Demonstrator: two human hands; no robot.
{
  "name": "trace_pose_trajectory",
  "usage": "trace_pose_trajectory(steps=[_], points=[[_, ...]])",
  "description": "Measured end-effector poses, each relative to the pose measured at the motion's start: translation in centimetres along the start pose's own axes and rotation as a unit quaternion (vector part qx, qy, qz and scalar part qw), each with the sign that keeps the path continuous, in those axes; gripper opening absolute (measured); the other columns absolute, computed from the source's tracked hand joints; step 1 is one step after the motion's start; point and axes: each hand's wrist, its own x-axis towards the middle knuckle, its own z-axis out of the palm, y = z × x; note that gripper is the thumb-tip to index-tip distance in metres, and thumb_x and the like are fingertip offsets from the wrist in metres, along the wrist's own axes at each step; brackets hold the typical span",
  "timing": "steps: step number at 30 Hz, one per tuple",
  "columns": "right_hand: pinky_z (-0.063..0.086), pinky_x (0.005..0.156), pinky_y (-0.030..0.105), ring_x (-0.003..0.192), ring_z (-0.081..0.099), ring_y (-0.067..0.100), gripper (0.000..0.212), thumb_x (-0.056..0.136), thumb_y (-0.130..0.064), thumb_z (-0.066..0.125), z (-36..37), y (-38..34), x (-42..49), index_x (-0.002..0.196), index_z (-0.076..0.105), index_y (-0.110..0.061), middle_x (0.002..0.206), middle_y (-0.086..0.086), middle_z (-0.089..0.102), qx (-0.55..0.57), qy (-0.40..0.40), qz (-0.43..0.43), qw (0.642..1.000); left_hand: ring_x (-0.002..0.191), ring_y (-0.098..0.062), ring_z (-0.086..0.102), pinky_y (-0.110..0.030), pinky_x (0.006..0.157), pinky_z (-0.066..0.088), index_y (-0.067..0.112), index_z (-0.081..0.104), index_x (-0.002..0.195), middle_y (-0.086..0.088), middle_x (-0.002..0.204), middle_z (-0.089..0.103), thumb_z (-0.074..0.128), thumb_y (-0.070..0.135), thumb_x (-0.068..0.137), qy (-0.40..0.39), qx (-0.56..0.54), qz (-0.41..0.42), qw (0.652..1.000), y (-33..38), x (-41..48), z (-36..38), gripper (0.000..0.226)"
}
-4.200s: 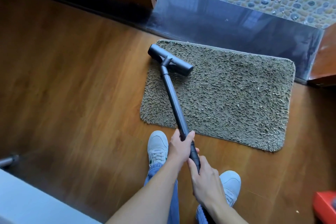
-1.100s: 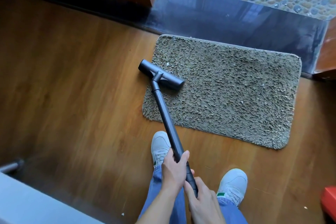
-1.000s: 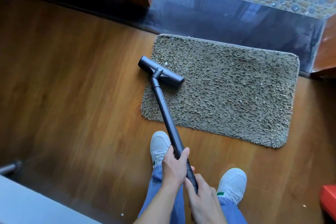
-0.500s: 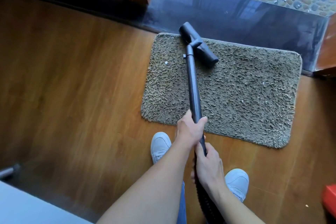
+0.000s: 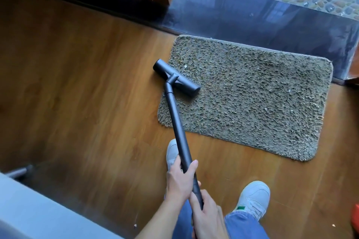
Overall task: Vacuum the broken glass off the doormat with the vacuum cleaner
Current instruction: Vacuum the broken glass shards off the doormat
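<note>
Gripping the vacuum wand (image 5: 177,122) two-handed: left hand (image 5: 179,180) above, right hand (image 5: 206,217) below, fingers (image 5: 191,167) curled tight round it. Nozzle (image 5: 176,77) rests on the doormat (image 5: 252,103) at its left edge, by the floor's (image 5: 87,93) far edge; glass flecks (image 5: 185,66) dot the pile.

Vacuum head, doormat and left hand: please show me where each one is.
vacuum head (image 5: 176,79), head view, middle of its black bar.
doormat (image 5: 252,106), head view, bare pile near its middle.
left hand (image 5: 179,180), head view, its back.
</note>
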Motion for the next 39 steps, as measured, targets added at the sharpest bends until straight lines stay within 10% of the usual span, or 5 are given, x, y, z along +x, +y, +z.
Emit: trace_pose_trajectory(steps=[7,39], points=[[0.045,0.039,0.029,0.039,0.060,0.025,0.029,0.101,-0.048,0.048,-2.3,-0.9,1.2,0.081,0.054,-0.028,0.062,0.009,0.063,0.075,0.012,-0.022,0.997,0.056,-0.029,0.072,-0.051,0.062,0.060,0.017,0.051,0.084,0.001,0.068,0.061,0.069,0.045,0.086,-0.008,0.003,0.014,1.000,2.1,1.7,2.5,0.033],[0.045,0.039,0.028,0.035,0.056,0.020,0.037,0.105,-0.040,0.045,-4.3,-3.0,4.6,0.080,0.052,-0.014,0.050,0.007,0.058,0.087,0.055,-0.030,0.994,0.055,-0.027,0.071,-0.053,0.061,0.060,0.029,0.051,0.081,0.003,0.061,0.061,0.066,0.054,0.078,-0.042,0.050,0.055,0.996,6.4,5.6,4.7,0.030]])
